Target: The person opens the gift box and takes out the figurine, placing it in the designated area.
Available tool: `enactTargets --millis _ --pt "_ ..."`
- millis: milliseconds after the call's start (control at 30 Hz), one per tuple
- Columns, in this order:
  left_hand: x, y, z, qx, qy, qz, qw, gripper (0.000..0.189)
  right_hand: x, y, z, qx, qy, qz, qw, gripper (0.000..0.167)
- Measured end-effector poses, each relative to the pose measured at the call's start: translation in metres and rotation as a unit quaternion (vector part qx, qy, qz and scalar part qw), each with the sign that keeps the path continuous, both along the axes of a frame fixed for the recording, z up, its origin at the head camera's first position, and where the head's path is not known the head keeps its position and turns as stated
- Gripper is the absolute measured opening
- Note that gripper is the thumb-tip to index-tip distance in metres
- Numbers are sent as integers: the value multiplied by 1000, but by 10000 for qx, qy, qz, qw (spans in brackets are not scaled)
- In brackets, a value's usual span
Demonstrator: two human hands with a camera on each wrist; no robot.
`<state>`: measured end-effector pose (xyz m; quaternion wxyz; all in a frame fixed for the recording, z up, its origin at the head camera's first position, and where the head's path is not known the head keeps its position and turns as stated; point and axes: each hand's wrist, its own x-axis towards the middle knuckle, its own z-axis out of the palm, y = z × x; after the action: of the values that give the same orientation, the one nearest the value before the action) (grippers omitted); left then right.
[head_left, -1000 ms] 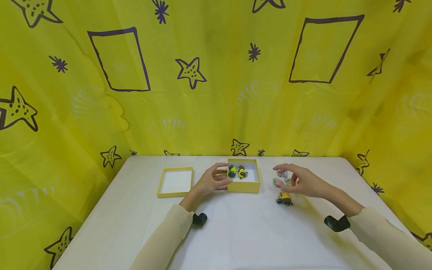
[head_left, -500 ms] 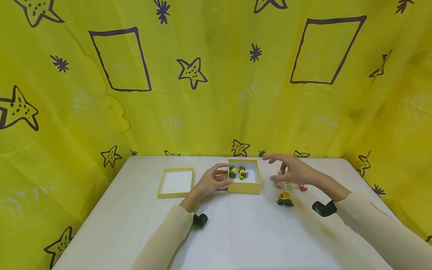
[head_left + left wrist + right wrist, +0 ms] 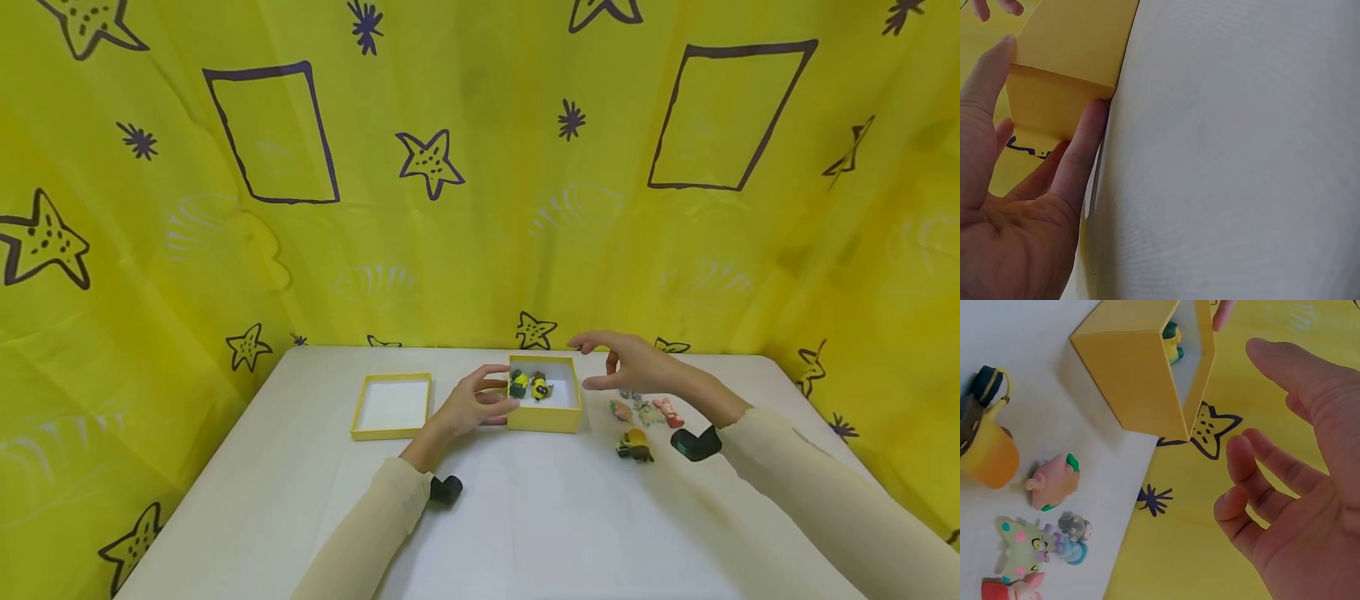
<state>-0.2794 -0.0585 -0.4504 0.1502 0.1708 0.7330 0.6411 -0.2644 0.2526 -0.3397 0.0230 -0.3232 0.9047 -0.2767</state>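
Observation:
My left hand [image 3: 468, 404] rests its fairly straight fingers and thumb against the left side of an open yellow box [image 3: 543, 421]. In the left wrist view, one finger [image 3: 1085, 131] lies along the box's lower edge. Two small yellow-and-green toy figures [image 3: 529, 385] lie inside, toward the left. Past the box's right rim my right hand [image 3: 637, 364] hovers in the air with nothing in it. In the right wrist view its thumb [image 3: 1285, 362] stands apart from the loosely bent fingers.
Right of the box lie a yellow-orange figure [image 3: 997, 456], a pink one with green bits [image 3: 1054, 481], a pale green one [image 3: 1022, 550], a grey-blue one [image 3: 1074, 540] and a red-pink one [image 3: 1013, 589]. A yellow-rimmed white lid [image 3: 390, 434] lies left. A yellow curtain [image 3: 487, 250] hangs behind the table.
My right hand has moved up and left, from over the loose figures to beside the box, uncovering them. My left hand has stayed against the box.

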Motion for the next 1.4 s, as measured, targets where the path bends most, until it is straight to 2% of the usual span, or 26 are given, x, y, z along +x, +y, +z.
enactTargets --millis 133,333,433,733,1167,1400 --pt "0 -1 -1 -48 61 -8 10000 64 -6 -6 0 123 -58 -96 9999 60" --pt "-1 0 -2 101 13 -52 9999 64 -16 -18 -2 191 -67 36 9998 61" --pt "-2 -1 -3 114 44 -70 9999 63 -20 -25 -2 234 -190 116 9995 62" --pt "-4 -1 -4 171 -162 -60 9997 66 -32 -45 -7 458 -636 342 9963 59" --pt "-4 -1 -3 124 -181 -23 9998 65 -41 -66 -23 862 -903 133 9921 61" --pt "-3 -1 -3 191 -184 -49 9996 63 -41 -74 -31 1270 -777 -83 9888 57"
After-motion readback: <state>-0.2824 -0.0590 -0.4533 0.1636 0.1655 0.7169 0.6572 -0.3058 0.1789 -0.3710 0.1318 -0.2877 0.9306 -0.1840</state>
